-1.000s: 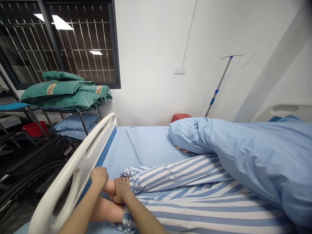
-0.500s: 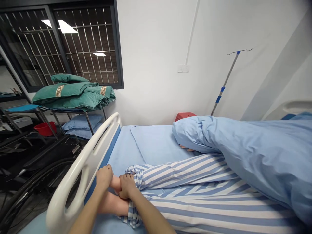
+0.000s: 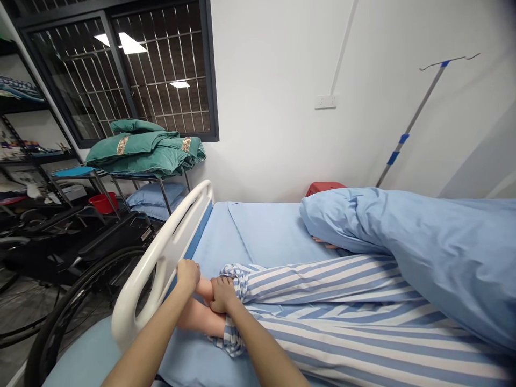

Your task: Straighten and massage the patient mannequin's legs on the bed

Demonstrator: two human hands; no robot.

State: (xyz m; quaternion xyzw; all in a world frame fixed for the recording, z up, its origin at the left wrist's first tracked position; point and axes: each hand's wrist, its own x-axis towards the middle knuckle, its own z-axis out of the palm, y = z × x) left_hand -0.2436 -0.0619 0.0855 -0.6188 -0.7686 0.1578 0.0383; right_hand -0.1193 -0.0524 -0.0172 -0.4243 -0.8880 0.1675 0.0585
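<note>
At lower center, the left hand (image 3: 187, 275) and right hand (image 3: 223, 294) grip bare feet (image 3: 201, 317), fingers (image 3: 217, 287) curled closed, beside striped trousers (image 3: 322, 285) and a white bed rail (image 3: 161, 258).

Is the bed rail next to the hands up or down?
Up: the white bed rail stands raised above the blue sheet, right beside the left hand.

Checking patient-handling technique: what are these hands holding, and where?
A bare foot of the person lying in bed: the left hand grips its toe end, the right hand its ankle, beside the blue-and-white striped pyjama cuff.
</note>
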